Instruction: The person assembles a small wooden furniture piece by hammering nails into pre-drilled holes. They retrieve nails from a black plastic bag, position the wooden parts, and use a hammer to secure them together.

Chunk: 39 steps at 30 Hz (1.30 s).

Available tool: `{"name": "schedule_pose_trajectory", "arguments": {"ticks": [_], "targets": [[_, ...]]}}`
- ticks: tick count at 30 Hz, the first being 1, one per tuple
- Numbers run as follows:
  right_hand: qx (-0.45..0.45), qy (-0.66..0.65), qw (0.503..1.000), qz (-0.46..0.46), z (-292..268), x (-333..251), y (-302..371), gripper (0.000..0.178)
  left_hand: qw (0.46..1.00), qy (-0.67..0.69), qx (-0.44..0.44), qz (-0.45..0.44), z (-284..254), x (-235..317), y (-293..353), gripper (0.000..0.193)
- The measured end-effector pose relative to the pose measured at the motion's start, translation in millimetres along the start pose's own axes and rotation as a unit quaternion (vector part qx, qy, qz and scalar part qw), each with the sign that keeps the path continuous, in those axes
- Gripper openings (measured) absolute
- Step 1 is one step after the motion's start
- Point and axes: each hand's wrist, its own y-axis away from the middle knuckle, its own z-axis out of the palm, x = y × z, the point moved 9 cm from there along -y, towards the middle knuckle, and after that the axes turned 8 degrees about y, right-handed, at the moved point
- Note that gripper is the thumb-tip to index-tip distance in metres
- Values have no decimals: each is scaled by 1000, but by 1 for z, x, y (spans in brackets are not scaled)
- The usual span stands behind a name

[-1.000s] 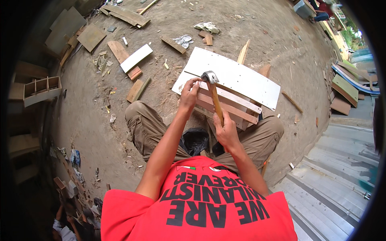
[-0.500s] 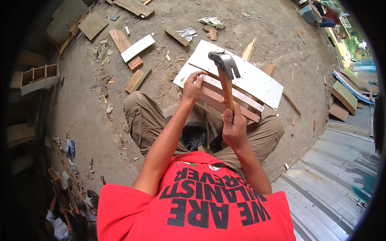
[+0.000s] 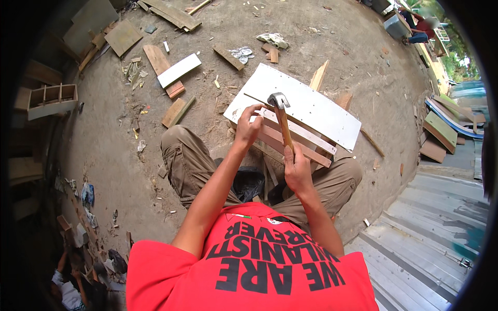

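Observation:
My right hand [image 3: 299, 170] is wrapped round the wooden handle of a claw hammer [image 3: 284, 123], its metal head raised over a white board [image 3: 316, 111]. The board has small dark dots and a narrow slit. Along its near side runs a pale pinkish wooden strip [image 3: 306, 132], with a second wooden strip [image 3: 305, 150] below it. At the left end of the upper strip, my left hand [image 3: 248, 127] has thumb and fingers pinched together. Whatever sits between those fingertips is too small to make out. The board assembly lies in front of my crossed legs.
Wood offcuts surround me, among them a white-faced piece [image 3: 179, 70] on a brown plank [image 3: 161, 67]. Stacked panels [image 3: 441, 129] lean at the right, beside corrugated metal sheeting [image 3: 415, 223]. A compartmented wooden box [image 3: 52, 102] stands at left. Another person [image 3: 423, 30] is at far right.
The hammer head has come down toward the board and strip, and my right hand has shifted slightly left and lower. My left hand keeps its pinch at the strip's end.

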Motion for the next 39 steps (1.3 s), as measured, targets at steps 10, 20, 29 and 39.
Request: {"name": "schedule_pose_trajectory", "arguments": {"ticks": [10,20,29,39], "targets": [[33,13,999,-12,10,25,14,43,995,-82,34,36,-1,4,-6,41],[14,-6,1000,17,19,35,21,42,992,-109,52,47,1,4,-8,40],[23,2,1000,9,20,39,19,38,983,-152,81,58,-2,4,-8,37],[-6,-13,999,37,13,35,15,40,978,-157,105,92,-2,14,-8,32]]}}
